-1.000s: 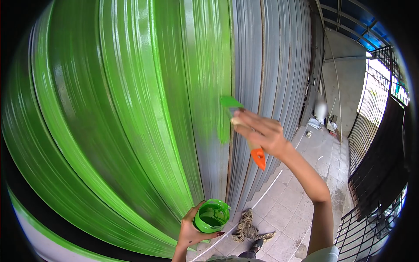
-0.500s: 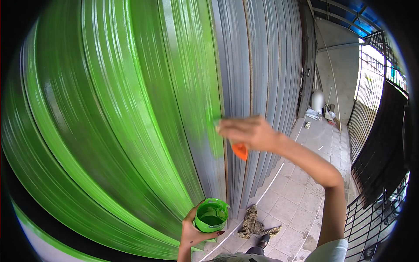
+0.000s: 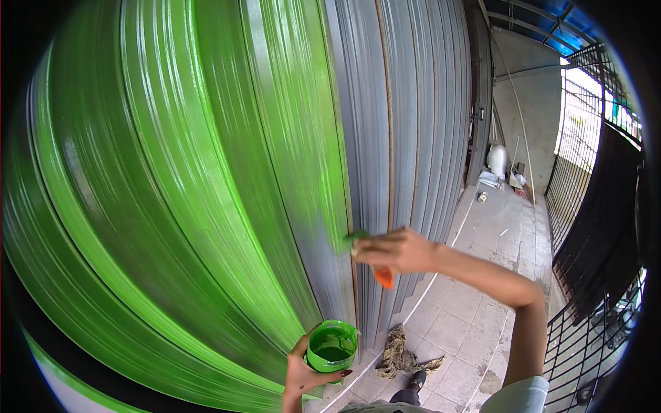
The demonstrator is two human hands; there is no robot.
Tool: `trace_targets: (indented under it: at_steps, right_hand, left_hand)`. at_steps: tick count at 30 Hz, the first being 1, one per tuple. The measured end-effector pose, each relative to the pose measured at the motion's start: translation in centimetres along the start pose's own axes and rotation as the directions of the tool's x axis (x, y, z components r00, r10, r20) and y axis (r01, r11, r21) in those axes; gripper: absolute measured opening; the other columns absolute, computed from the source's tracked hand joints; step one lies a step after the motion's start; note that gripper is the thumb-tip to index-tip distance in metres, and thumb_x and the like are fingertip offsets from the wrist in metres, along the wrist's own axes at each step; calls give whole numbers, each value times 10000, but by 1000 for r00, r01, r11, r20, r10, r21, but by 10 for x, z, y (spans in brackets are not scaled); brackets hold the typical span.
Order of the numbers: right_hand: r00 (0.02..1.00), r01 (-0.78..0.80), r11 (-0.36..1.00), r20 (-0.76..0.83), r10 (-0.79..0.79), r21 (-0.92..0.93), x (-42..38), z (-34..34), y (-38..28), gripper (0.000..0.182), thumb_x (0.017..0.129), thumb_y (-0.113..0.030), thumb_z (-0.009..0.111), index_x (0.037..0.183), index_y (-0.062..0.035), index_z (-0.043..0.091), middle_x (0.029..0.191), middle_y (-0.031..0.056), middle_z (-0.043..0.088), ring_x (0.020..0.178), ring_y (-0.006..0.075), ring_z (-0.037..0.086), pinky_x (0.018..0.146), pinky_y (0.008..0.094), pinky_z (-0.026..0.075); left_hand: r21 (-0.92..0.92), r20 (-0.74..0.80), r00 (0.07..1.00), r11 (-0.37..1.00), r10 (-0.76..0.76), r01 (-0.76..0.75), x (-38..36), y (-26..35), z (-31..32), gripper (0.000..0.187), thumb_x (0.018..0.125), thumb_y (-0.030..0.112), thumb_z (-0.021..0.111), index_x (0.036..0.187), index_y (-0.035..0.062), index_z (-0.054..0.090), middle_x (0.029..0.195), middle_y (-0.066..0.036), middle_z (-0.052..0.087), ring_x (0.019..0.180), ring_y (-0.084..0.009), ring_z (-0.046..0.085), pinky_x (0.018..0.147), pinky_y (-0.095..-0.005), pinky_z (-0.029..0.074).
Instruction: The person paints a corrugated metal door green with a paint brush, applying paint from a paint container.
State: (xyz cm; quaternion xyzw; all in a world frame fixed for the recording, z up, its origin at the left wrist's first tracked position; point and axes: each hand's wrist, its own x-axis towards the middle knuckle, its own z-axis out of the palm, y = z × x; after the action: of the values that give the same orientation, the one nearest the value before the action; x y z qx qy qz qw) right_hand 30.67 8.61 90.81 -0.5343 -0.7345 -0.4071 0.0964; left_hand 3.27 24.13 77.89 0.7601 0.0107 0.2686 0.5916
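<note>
My right hand [image 3: 399,251] is wrapped round a paintbrush with an orange handle [image 3: 384,277]. Its green-coated bristles [image 3: 354,239] meet the ribbed metal door [image 3: 323,255] at the lower end of a fresh green strip. Most of the brush is hidden by my fingers. Low in the view, my left hand [image 3: 306,370] grips a round tub [image 3: 333,346] smeared with green, with green paint inside. On the door, the left panels are glossy green and the right folds [image 3: 413,103] are bare grey; a grey patch shows below the brush.
A crumpled patterned rag [image 3: 399,354] lies on the tiled floor [image 3: 461,310] by my shoe [image 3: 417,380]. Black metal grating [image 3: 578,165] stands along the right. White bags and small items [image 3: 497,162] sit at the far wall.
My right hand has moved down the door with the paintbrush, and the green strip reaches a little lower. My left hand still holds the tub in nearly the same place.
</note>
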Motion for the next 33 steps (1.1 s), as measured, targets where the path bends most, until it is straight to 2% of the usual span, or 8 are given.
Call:
trace_targets:
  at_steps: [3,8,13,15,18,21,28,33]
  right_hand:
    - [978,-49,999,-203,45,-14,49,-51,48,292,775,1,654,1047,-103,673,1081,79,699,753,162,716,496,228,594]
    - [867,-42,986,-496,-43,-160,94,-81,90,269,785,-57,667,1045,-125,665,1047,56,708,837,191,716,524,250,602]
    - [957,42,976,-273,-101,-214,32,-19,20,104,847,-153,646,940,-113,621,998,83,708,838,216,714,540,210,616]
    - [970,113,993,-212,-119,-42,10,0,5,114,840,-120,629,953,-117,613,1001,94,707,773,207,715,480,212,595]
    - [996,65,995,-67,-59,82,21,-20,20,162,801,-59,628,951,-119,607,1015,111,705,697,191,706,415,210,550]
    - [950,76,991,-310,-40,106,68,-64,82,325,737,-10,666,1035,-140,656,1040,61,711,655,163,698,456,236,554]
    - [713,137,987,-684,-157,-84,147,-124,147,286,780,-32,711,1050,-123,680,961,35,729,729,170,717,560,256,596]
    - [840,325,944,-441,-317,-58,83,-63,92,198,769,-13,645,940,-111,627,959,67,716,706,150,705,429,230,550]
  left_hand:
    - [15,21,1000,1000,1,-2,-1,-4,0,842,480,201,933,1199,-47,572,1085,-119,663,1003,-194,644,910,-332,500]
    - [-2,21,1000,1000,10,-10,1,-2,6,904,474,201,938,1249,-54,551,1101,-123,661,1017,-190,640,920,-331,496]
    - [-20,-32,999,1000,7,-8,2,10,13,779,494,199,918,1153,-47,584,1071,-113,673,994,-195,647,918,-335,496]
    - [-50,-42,999,999,-4,2,4,9,16,787,494,199,918,1161,-49,581,1071,-112,673,996,-195,647,921,-335,495]
    - [-49,-41,999,999,-3,1,8,7,24,854,488,190,923,1221,-56,560,1093,-122,661,1016,-193,638,926,-330,491]
    - [-61,-43,999,998,16,-18,24,9,41,874,485,189,924,1239,-57,558,1108,-134,652,1030,-200,633,930,-332,488]
    - [30,-111,993,999,43,-40,32,15,73,876,474,202,922,1231,-59,566,1110,-148,649,1037,-220,633,945,-344,477]
    - [-3,-198,980,1000,10,-11,25,21,85,876,511,193,925,1258,-59,544,1142,-147,640,1043,-219,630,952,-341,476]
